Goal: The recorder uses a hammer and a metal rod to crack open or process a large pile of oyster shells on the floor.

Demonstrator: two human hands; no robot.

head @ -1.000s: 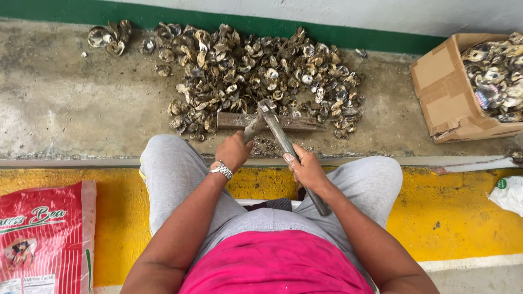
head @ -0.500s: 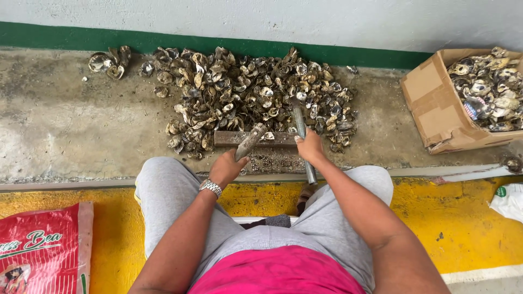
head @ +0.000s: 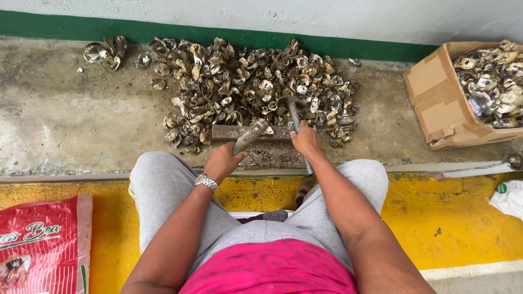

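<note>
Bare concrete floor [head: 65,125] runs below a green-striped wall and carries a heap of shells [head: 250,87]. We note a flat block [head: 251,132] at the heap's near edge, serving as an anvil. Left hand [head: 222,162] grips an oyster [head: 249,136], propped on the block to steady it. Right hand [head: 306,140] is clenched around a hammer [head: 295,115], head over the heap, just right of the oyster.

Rough matt oyster shells [head: 245,87], metal hammer [head: 294,111], cardboard box [head: 436,103].
</note>
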